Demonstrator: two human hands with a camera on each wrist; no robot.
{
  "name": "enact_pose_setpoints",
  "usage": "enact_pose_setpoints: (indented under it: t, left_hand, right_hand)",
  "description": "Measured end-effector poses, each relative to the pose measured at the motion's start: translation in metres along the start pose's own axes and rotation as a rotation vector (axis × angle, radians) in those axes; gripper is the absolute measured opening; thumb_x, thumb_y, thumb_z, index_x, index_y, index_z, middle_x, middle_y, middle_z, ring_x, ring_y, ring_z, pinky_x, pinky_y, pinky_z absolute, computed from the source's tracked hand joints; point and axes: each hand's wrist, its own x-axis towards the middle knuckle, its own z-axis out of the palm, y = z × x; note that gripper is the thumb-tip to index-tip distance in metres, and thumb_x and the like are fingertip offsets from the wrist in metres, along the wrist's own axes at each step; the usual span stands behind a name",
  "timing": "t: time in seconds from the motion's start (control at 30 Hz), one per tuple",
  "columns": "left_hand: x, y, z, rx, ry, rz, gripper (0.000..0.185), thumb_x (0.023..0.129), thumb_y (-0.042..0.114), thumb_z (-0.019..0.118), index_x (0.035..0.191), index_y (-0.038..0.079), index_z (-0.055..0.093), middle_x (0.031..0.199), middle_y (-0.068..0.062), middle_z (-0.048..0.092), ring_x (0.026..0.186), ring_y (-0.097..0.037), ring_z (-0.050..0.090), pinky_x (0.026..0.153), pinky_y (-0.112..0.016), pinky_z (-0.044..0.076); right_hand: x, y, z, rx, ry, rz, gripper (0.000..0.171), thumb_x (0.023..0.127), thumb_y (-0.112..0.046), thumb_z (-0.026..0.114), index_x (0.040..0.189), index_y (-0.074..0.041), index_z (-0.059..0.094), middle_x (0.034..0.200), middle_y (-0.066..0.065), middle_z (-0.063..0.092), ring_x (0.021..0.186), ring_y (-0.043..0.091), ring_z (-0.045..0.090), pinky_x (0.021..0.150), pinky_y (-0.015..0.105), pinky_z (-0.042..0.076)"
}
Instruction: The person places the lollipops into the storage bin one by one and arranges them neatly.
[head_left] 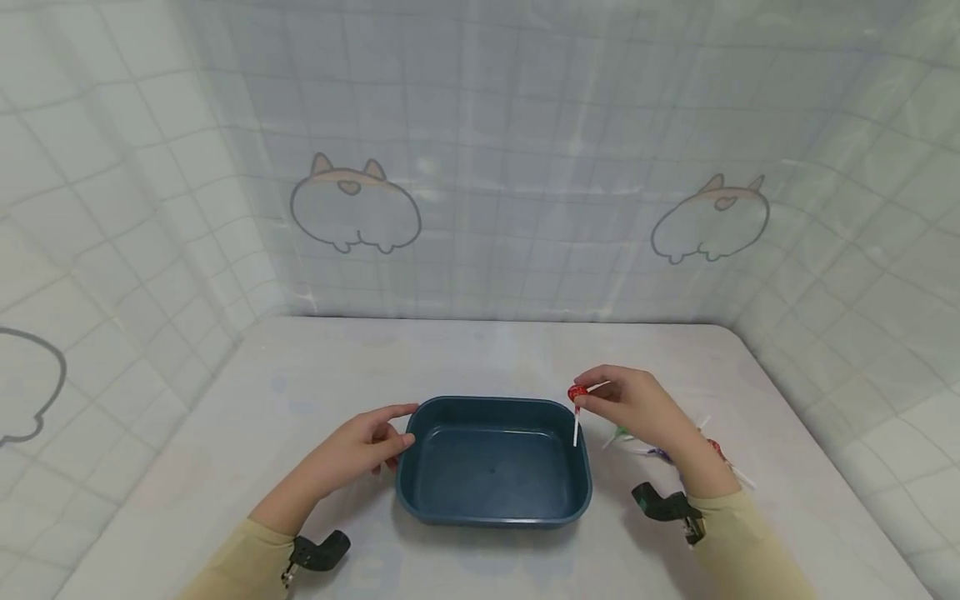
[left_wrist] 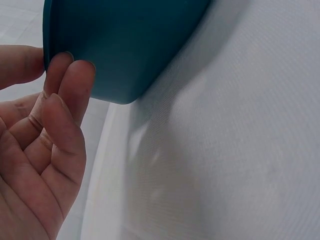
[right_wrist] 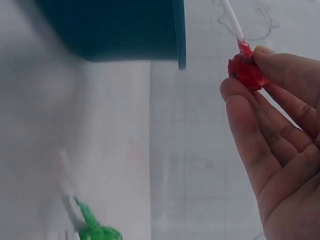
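A dark teal rectangular tub (head_left: 495,521) stands on the white table. My left hand (head_left: 401,425) rests against its left end; in the left wrist view the straight fingertips (left_wrist: 70,70) touch the tub's outer wall (left_wrist: 125,45), with the thumb near the rim. My right hand (head_left: 585,400) hovers over the tub's far right corner and pinches a red-wrapped lollipop (head_left: 576,393) by its head, its white stick hanging down over the rim. In the right wrist view the lollipop (right_wrist: 246,70) sits between thumb and fingertips (right_wrist: 235,95), beside the tub (right_wrist: 125,30).
Loose lollipops lie on the table right of the tub, under my right forearm: a green one (head_left: 621,433) (right_wrist: 97,230), a purple one (head_left: 662,454) and a red one (head_left: 716,450). Tiled cloth walls enclose the table at the back and sides.
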Motion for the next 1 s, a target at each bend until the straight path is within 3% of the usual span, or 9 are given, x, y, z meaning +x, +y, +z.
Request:
enact_pose_setpoints:
  t: [0.33,0.73,1.0]
  left_hand:
    - [0.003,-0.003,0.001,0.013,-0.002,0.009,0.056,0.098,0.036,0.063,0.147,0.014,0.046,0.081,-0.002,0.067,0.074,-0.030,0.065,0.058,-0.037,0.052]
    - [0.003,-0.006,0.002,-0.004,0.001,0.003,0.056,0.098,0.036,0.063,0.147,0.015,0.046,0.081,-0.003,0.068,0.074,-0.028,0.065,0.058,-0.036,0.052]
    - [0.003,-0.006,0.002,0.001,0.005,-0.008,0.057,0.097,0.036,0.064,0.147,0.015,0.046,0.081,-0.003,0.068,0.073,-0.028,0.064,0.058,-0.038,0.053]
  right_hand:
    - [0.011,-0.015,0.016,0.027,-0.081,-0.037,0.025,0.091,-0.027,0.074,0.115,-0.021,0.071,0.103,-0.010,0.070,0.090,0.006,0.068,0.076,0.026,0.055]
    - [0.025,-0.030,0.030,0.001,-0.192,-0.136,0.031,0.093,-0.027,0.072,0.119,-0.011,0.071,0.099,-0.010,0.071,0.085,0.004,0.069,0.074,0.025,0.054]
    - [0.038,-0.047,0.038,-0.066,-0.226,-0.213,0.024,0.090,-0.024,0.075,0.113,-0.016,0.074,0.095,-0.012,0.070,0.079,0.003,0.065,0.074,0.025,0.054]
